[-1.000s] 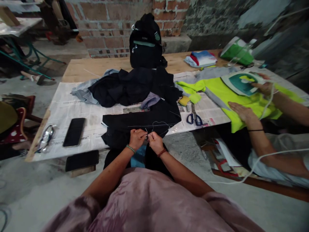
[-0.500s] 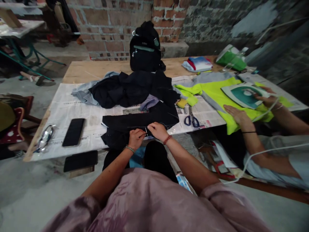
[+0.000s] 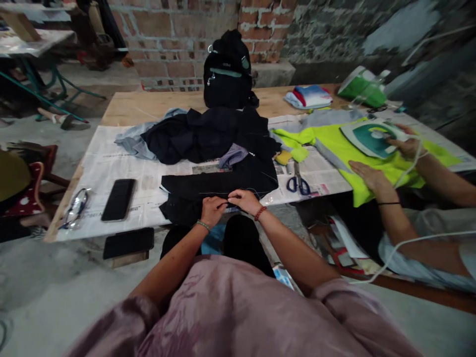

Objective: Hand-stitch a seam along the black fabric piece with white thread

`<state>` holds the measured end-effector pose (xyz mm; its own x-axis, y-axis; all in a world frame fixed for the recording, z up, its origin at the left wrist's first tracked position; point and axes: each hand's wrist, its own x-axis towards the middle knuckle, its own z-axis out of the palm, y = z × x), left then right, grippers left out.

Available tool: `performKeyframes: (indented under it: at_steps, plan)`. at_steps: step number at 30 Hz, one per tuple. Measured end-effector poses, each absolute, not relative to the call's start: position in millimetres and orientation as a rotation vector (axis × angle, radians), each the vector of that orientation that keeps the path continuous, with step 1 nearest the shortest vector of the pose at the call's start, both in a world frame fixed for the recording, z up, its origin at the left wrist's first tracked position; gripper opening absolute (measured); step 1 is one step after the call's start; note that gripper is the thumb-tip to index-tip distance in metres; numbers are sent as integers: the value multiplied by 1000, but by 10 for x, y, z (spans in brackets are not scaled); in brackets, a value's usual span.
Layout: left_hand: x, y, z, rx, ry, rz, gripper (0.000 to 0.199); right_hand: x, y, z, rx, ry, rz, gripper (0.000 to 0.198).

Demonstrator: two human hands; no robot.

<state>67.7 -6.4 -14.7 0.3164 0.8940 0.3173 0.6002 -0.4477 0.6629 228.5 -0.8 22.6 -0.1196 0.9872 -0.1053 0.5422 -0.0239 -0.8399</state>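
Dark cloth (image 3: pixel 219 183) lies folded at the table's front edge, with a thin white line of thread across it. My left hand (image 3: pixel 213 210) is closed, fingertips pinching the cloth's near edge. Almost touching it, my right hand (image 3: pixel 245 201) is also closed in a pinch at that edge; what its fingertips hold is too small to make out. A loose loop of thread shows beside the right hand. To the right of the cloth lie scissors (image 3: pixel 298 184) with dark blue handles.
A co-worker's hand holds an iron (image 3: pixel 370 139) on a yellow-green garment (image 3: pixel 327 144); their other hand lies flat on it. Behind my cloth are a dark garment heap (image 3: pixel 201 136) and a black backpack (image 3: pixel 227 74). A phone (image 3: pixel 118 200) and glasses (image 3: pixel 76 207) lie left.
My hands have drawn together at the cloth's edge, and the small white thing seen between them is no longer visible. The view has shifted slightly. The co-worker's iron has moved slightly back.
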Motion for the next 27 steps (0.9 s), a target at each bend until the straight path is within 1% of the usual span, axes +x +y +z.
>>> performKeyframes:
  at_steps: [2, 7, 14, 19, 22, 27]
  plan:
    - [679, -71, -144, 2159, 1335, 927, 8, 2304, -6, 191, -1597, -1690, 1077, 21]
    - [677, -73, -153, 2192, 1359, 904, 8, 2304, 3, 114, -1549, -1711, 1041, 17]
    - [668, -41, -164, 2181, 1344, 854, 8, 2201, 83, 49, -1636, -1298, 1178, 16]
    - [657, -64, -126, 2191, 1352, 840, 9, 2209, 22, 80, -1543, -1484, 1204, 14]
    - [659, -75, -101, 2203, 1365, 843, 9, 2198, -30, 85, -1489, -1670, 1049, 15]
    - [652, -54, -100, 2241, 1388, 852, 10, 2089, -54, 174, -1370, -2066, 505, 15]
